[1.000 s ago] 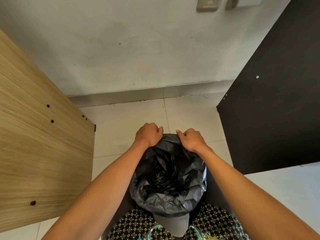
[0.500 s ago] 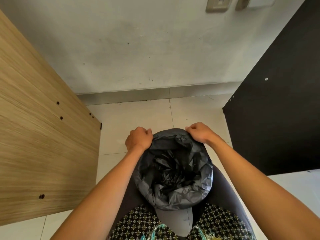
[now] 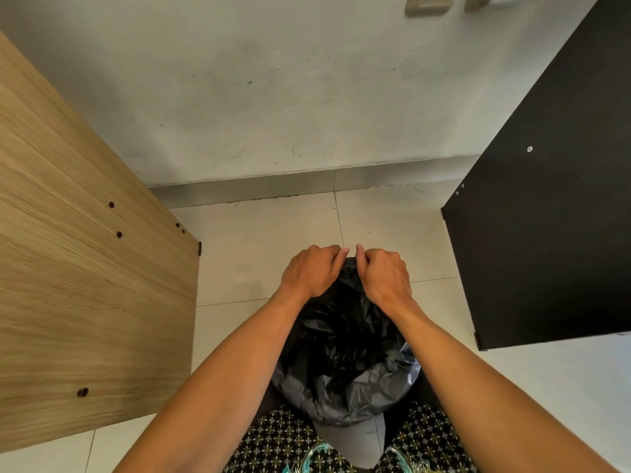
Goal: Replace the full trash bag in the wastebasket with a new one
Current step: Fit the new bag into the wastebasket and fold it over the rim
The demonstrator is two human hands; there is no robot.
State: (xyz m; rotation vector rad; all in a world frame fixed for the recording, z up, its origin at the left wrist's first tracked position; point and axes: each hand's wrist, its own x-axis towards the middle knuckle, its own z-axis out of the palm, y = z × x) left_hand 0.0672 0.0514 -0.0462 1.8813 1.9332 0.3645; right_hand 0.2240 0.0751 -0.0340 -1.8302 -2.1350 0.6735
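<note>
A black trash bag [image 3: 345, 363] lines a grey wastebasket [image 3: 351, 438] that stands on the floor between my knees. Its mouth is open and crumpled, with the near edge folded over the basket's rim. My left hand [image 3: 312, 271] and my right hand [image 3: 384, 273] sit side by side at the far edge of the bag, thumbs almost touching, both closed on the plastic there. Most of the wastebasket is hidden by the bag and my arms.
A light wooden panel [image 3: 78, 268] stands close on the left. A black panel [image 3: 546, 233] stands on the right. Pale floor tiles [image 3: 266, 240] run to a grey wall [image 3: 290, 107] ahead. My patterned trousers [image 3: 283, 442] frame the basket.
Both hands have come together from the bag's left and right sides to the middle of its far edge, gathering the plastic there.
</note>
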